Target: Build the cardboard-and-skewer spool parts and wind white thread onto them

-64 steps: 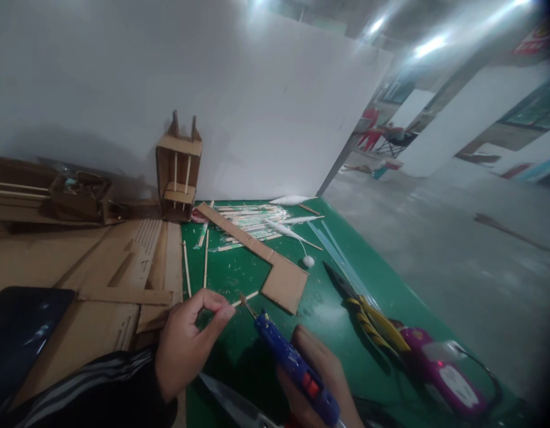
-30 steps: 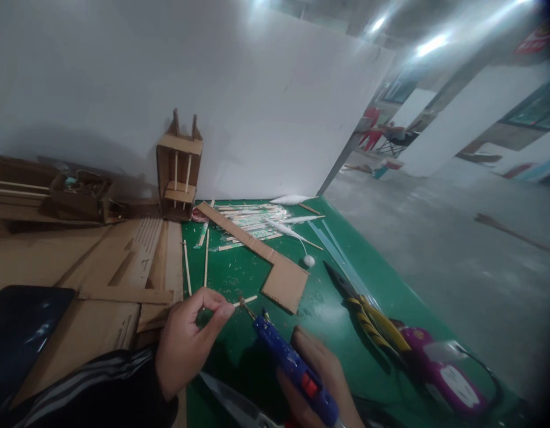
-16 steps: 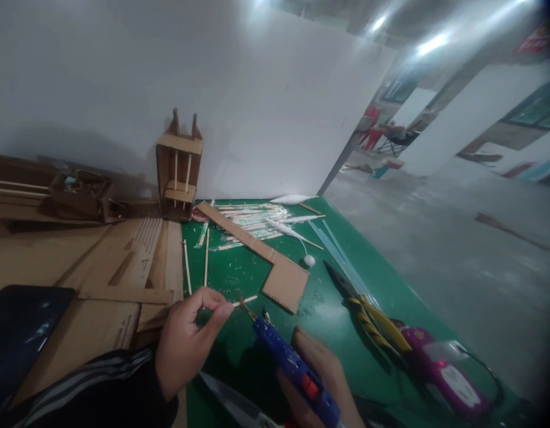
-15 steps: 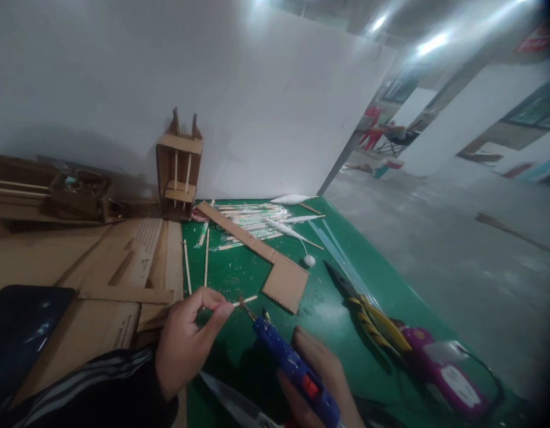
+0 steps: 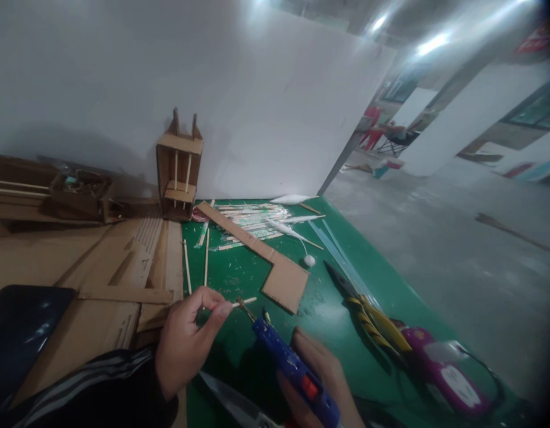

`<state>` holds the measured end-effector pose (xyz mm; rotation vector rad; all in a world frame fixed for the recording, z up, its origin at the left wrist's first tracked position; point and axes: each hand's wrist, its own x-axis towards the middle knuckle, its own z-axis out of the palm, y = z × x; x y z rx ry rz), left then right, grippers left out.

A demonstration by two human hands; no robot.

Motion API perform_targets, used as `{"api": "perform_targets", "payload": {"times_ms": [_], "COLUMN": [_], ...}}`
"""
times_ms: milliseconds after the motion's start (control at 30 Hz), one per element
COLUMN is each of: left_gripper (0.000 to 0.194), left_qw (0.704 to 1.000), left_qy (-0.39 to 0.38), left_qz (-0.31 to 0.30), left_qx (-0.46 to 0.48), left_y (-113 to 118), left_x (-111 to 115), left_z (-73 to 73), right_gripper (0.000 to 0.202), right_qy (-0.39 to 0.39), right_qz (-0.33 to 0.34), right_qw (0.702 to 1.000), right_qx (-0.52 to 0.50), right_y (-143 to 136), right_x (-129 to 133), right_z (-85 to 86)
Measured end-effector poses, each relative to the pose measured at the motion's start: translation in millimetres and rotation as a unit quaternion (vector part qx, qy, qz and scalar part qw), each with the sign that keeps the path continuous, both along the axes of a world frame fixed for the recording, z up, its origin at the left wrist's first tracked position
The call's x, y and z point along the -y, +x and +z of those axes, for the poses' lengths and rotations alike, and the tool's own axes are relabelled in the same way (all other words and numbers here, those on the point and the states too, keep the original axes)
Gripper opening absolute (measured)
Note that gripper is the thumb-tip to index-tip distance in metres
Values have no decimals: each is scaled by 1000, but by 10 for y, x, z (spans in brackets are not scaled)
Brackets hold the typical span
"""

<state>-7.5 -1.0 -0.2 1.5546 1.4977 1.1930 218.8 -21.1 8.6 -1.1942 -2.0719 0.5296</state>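
Holding what rn, that L hand (image 5: 189, 339)?

– A thin stick (image 5: 250, 301). Thumb + forefinger together, clamped on one end; the rest pokes out past the fingertips, twd the R hand's side.

– And the R hand (image 5: 321, 368)?

– Wrapped round a blue tool (image 5: 283, 356) w/ a red switch (image 5: 310, 386), prob. a glue gun. Its metal tip (image 5: 250, 313) points at the stick, just past the L hand's fingertips. Can't tell if they touch; too small + blurry there.

– So which step?

– Working the tip at the stick's bare stretch, imo. Looks mid-step.

– Next move calls for?

– Steady L pinch, no roll of the stick, then a small, controlled shift of the tip along or off it, I'd say. L fingers well clear of the metal in case it's hot.

– Stuff nearby?

– Flat cardboard piece (image 5: 286, 285) on the green desk (image 5: 332, 321), just beyond the stick's free end. Two loose sticks (image 5: 206, 255) past the L hand. Pliers (image 5: 368, 321) to the R of the R hand; a blade (image 5: 228, 398), scissors prob., low btwn both hands.
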Motion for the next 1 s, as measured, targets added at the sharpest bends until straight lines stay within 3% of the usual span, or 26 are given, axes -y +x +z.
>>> {"api": "perform_targets", "payload": {"times_ms": [267,567,1000], "left_gripper": [25,23,27], "left_qw": [1000,996,995], "left_qy": [0,-40,-52], "left_qz": [-1,3,-7], "left_qx": [15,82,84], "left_y": [-3,3,10], "left_x": [19,-23,-2], "left_z": [0,12,28], "right_gripper": [10,11,4], "right_qy": [2,-68,-54], "right_qz": [1,15,26], "right_qw": [1000,996,995], "right_qx": [-31,-51,-77], "right_y": [-11,-10,-41], "right_x": [15,53,43], "right_z": [46,102,83]}}
